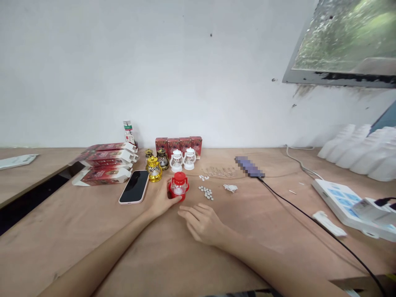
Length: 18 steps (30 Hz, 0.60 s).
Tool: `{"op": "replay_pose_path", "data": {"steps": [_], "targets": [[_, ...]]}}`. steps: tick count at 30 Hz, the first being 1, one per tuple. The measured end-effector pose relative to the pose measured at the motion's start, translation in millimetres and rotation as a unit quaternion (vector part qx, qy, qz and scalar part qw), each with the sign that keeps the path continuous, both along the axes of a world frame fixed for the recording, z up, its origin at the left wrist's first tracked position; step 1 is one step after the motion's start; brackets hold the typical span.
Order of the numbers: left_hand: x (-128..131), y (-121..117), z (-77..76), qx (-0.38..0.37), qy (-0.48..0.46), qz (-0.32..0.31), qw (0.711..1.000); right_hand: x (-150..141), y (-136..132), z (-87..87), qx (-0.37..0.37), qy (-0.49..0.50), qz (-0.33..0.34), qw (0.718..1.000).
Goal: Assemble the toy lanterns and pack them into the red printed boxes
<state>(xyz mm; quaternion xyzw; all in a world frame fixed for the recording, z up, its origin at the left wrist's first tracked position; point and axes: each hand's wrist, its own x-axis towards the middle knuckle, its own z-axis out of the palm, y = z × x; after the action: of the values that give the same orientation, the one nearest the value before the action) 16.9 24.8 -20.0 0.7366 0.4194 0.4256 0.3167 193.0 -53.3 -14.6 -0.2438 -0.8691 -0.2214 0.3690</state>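
Observation:
A small red toy lantern (179, 184) stands on the table, with my left hand (163, 199) wrapped round its left side and the thumb across its front near the base. My right hand (201, 222) rests just in front and to the right, fingers loosely bent and a little apart, with nothing visible in them. Small round button cells (206, 192) lie right of the lantern, beside tiny white pieces (203, 177). Behind it are two white lanterns (189, 159). A gold lantern (154, 169) and darker bronze-coloured lanterns (162, 159) stand to the back left.
Flattened red cartons (107, 165) are stacked at left beside a phone (134, 187). Upright red boxes (179, 144) line the wall. Thin clear pieces (219, 171) and a crumpled white bit (230, 188) lie mid-table. A cabled phone (249, 167) and power strip (349, 206) are at right.

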Motion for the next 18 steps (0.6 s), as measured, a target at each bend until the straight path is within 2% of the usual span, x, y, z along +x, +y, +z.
{"op": "replay_pose_path", "data": {"steps": [3,5,7,10,12,14,16,18], "targets": [[-3.5,-2.4,-0.5,0.017,0.076,-0.057,0.995,-1.6,3.8,-6.4,-0.048,-0.02,-0.009,0.999],[-14.0,-2.0,3.2,0.059,0.163,-0.081,0.982,-2.3,5.3,-8.5,-0.113,-0.043,-0.013,0.993],[-33.5,0.0,11.7,0.12,0.26,-0.084,0.955,-2.4,5.3,-7.5,-0.191,-0.053,-0.013,0.98],[-77.1,3.9,32.1,0.216,0.374,-0.074,0.899,-1.9,4.0,-2.5,-0.291,-0.046,-0.005,0.956],[-110.8,6.5,46.8,0.25,0.422,-0.021,0.871,-2.0,4.0,0.6,-0.336,-0.049,0.002,0.941],[-143.0,9.2,58.7,0.25,0.466,0.058,0.847,-3.0,4.9,1.8,-0.365,-0.048,-0.018,0.93],[-169.3,12.6,65.4,0.228,0.494,0.14,0.827,-4.7,6.2,1.5,-0.388,-0.034,-0.069,0.919],[-186.2,16.0,66.4,0.204,0.517,0.189,0.81,-6.4,7.3,0.3,-0.403,-0.017,-0.121,0.907]]}}
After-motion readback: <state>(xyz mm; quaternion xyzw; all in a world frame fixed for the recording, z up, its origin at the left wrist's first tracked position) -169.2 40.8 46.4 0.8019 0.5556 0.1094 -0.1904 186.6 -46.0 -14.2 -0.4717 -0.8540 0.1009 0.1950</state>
